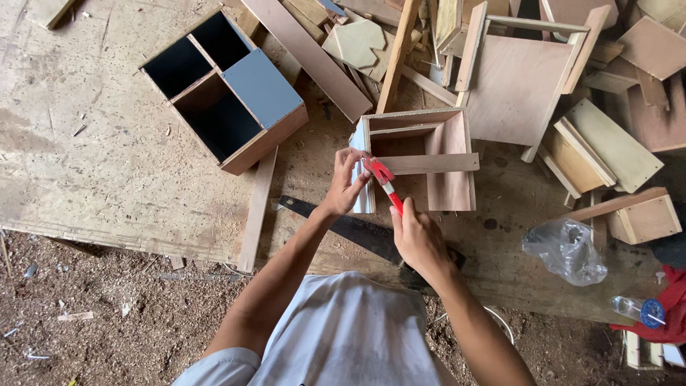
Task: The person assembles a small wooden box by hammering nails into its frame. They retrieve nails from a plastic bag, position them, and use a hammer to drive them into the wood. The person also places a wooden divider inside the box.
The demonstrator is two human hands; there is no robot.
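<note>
My right hand [418, 239] grips a red-handled tool [384, 182], its red head lying against the front left corner of a small open plywood box [449, 154]. My left hand [348, 182] holds the box's left wall, fingers curled over the edge right beside the tool's head. A loose wooden strip [429, 164] lies across the box. Under my forearms a black handsaw [350, 225] rests flat on the plywood sheet [107, 179].
A larger box with dark compartments and a blue-grey panel [225, 89] sits to the upper left. Offcuts and plywood boxes [607, 143] pile up behind and to the right. A clear plastic bag [568, 250] and a bottle [636, 309] lie at the right. Sawdust-covered ground [107, 322] below.
</note>
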